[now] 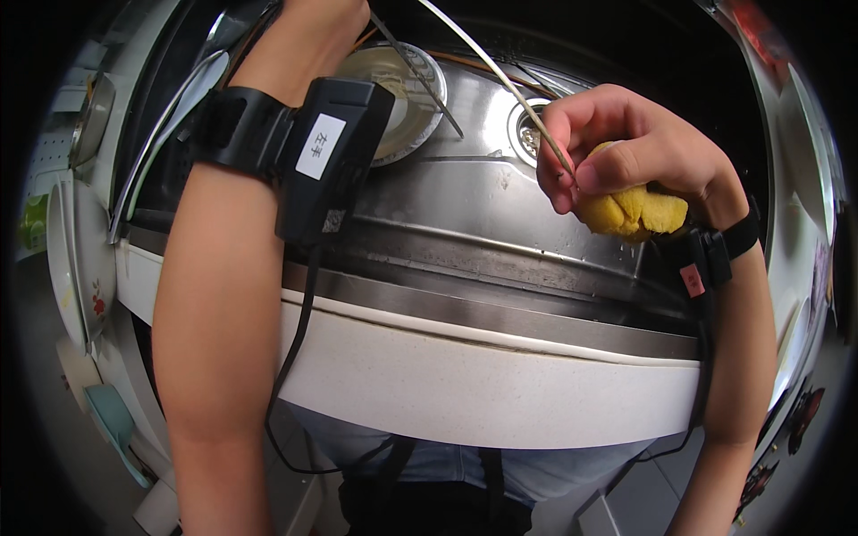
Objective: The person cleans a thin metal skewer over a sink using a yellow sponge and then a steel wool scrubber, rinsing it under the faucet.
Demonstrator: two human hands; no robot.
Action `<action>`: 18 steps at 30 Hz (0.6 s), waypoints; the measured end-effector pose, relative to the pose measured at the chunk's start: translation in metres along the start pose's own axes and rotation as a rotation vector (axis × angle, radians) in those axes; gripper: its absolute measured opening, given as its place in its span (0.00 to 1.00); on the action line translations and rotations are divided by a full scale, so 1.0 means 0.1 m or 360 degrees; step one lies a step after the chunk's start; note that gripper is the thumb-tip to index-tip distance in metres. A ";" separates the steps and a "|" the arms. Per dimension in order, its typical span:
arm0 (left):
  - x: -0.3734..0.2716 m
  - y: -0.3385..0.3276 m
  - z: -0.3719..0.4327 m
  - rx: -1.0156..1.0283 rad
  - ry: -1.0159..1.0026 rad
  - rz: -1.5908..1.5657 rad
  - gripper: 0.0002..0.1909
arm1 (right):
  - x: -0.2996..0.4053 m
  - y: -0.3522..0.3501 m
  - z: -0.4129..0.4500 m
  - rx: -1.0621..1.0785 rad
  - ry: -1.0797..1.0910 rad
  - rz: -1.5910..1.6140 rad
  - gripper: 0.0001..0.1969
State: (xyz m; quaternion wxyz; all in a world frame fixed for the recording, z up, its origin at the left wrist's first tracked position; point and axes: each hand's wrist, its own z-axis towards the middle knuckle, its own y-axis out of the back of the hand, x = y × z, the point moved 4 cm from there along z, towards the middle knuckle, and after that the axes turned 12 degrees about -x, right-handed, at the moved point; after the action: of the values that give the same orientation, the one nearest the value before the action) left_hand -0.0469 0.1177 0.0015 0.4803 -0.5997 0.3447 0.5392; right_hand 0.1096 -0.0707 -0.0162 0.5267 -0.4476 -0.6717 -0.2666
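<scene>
My right hand (637, 147) is over the right side of a stainless steel sink (442, 201). It grips a bunched yellow cloth (627, 211), and its thumb and fingers pinch the lower end of a thin, pale stick (496, 70), perhaps a chopstick. That stick slants up and left out of the picture. Of my left hand (335, 17), only the back and wrist show at the top edge; its fingers are cut off. A dark, thin stick (419, 74) runs down from beside it, across a metal bowl (439, 87) holding cloudy water and pale strands.
A drain (526, 130) with bits of food in it lies left of my right hand. Plates (94, 268) and a teal container (110, 409) stand at left. A black wrist device (335, 201) trails a cable. The white counter edge (489, 382) runs before me.
</scene>
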 end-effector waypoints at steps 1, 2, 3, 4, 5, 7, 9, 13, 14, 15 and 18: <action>0.00 0.00 0.00 -0.0016 0.0000 0.0021 0.11 | 0.00 0.00 0.00 -0.0007 0.0006 0.0000 0.07; 0.00 0.01 0.01 -0.0019 -0.0003 0.0019 0.11 | 0.00 0.01 0.00 -0.0014 0.0013 0.0000 0.06; 0.00 0.01 0.01 -0.0001 -0.0007 0.0005 0.12 | -0.01 0.01 0.00 -0.0013 0.0014 -0.0004 0.06; 0.00 0.01 0.02 0.0017 -0.0012 -0.0007 0.12 | -0.02 0.02 0.01 -0.0044 0.0022 -0.0012 0.06; -0.01 0.01 0.04 0.0015 -0.0015 -0.0009 0.12 | -0.01 0.03 0.01 -0.0074 0.0030 -0.0019 0.06; 0.01 0.03 0.05 -0.0016 0.0093 -0.0119 0.11 | -0.01 0.07 0.01 -0.0174 0.0050 -0.0063 0.06; 0.00 0.05 0.06 -0.0007 0.0141 -0.0136 0.11 | -0.01 0.16 0.01 -0.0336 0.0093 -0.0160 0.07; -0.01 0.05 0.01 -0.0029 0.0201 -0.0133 0.11 | -0.04 0.46 -0.03 -0.0644 0.0186 -0.0119 0.08; -0.03 0.05 0.00 -0.0051 0.0185 -0.0100 0.11 | -0.04 0.52 -0.04 -0.0711 0.0215 -0.0107 0.08; -0.01 0.04 0.01 -0.0044 0.0191 -0.0114 0.11 | -0.05 0.59 -0.06 -0.0783 0.0239 -0.0101 0.08; 0.01 0.03 0.05 0.0004 0.0170 -0.0077 0.09 | -0.06 0.73 -0.10 -0.1017 0.0239 -0.0138 0.07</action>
State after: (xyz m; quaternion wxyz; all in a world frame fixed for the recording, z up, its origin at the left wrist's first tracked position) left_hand -0.0510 0.1214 0.0003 0.4749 -0.6352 0.3559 0.4944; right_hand 0.1786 -0.0476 -0.0266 0.3958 -0.5403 -0.5318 -0.5183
